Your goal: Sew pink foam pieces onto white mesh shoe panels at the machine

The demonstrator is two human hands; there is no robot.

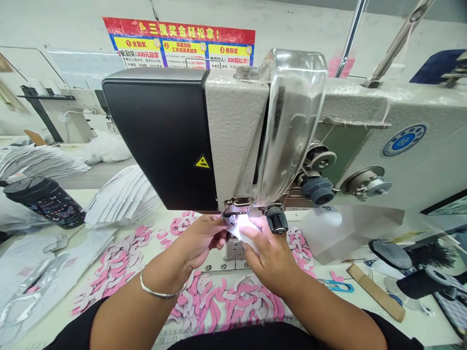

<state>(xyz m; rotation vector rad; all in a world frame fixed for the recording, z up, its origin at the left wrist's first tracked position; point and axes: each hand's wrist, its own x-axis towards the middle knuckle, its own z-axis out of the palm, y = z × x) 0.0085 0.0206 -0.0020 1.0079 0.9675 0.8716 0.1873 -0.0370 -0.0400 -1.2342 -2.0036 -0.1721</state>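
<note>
White fabric piece [243, 228] sits right at the presser foot [233, 206] of the industrial sewing machine [233, 136]. Glare from the machine lamp washes out its detail, so edges and stitching can't be read. Both hands are on it.

Left hand [199, 240]: grip closed, fingertips [222, 226] pinching the piece's left side, just beside the foot. Right hand [270, 257]: grip also closed, thumb and fingers holding the right side from the front. Silver bangle [158, 291] on the left wrist. Needle hidden by fingers and glare.

Machine: black side panel [160, 141] on the end of the head, clear plastic eye guard [292, 116] upright in front of it, dark knob [276, 218] just right of the foot, tension discs [321, 189] further right. Metal plate [233, 253] on the bed under the hands.

Desk [350, 316]: loose heap of pink-and-white cut pieces [222, 306] below the hands, spreading to both sides of the plate. Blue-handled thread snips [335, 287] to the right, near a cardboard strip [375, 299]. Off left, a black butterfly-print bottle [45, 201] lies on its side beside a stack of white cut pieces [124, 197]. Second sewing machine [62, 112] stands well back on the left. Red-and-yellow Chinese poster [178, 43] on the wall behind.
</note>
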